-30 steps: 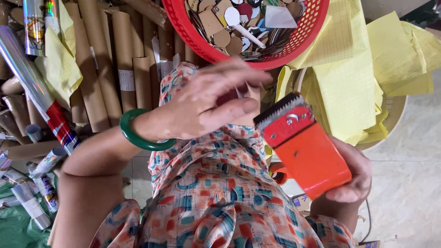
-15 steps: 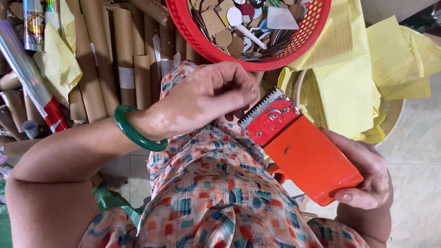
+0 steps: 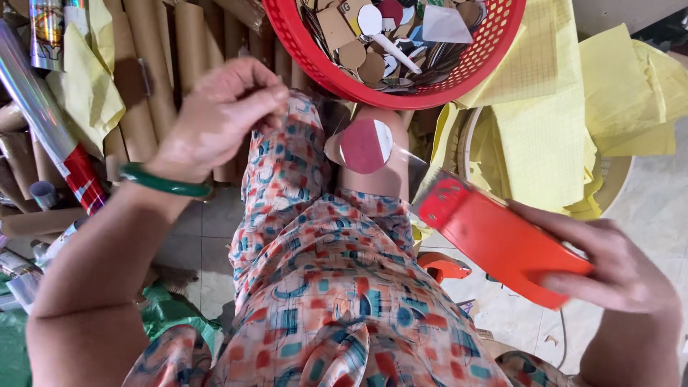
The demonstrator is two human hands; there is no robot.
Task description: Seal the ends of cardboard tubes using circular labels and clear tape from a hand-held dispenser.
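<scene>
While the left hand pinches the clear tape bearing a red disc, right hand, clamped on the orange dispenser, should keep it taut.

orange tape dispenser, dark red round disc on clear tape, green bangle, red mesh basket, pale yellow gridded paper sheets, brown cardboard tubes, cream dress patterned orange, teal and navy
</scene>
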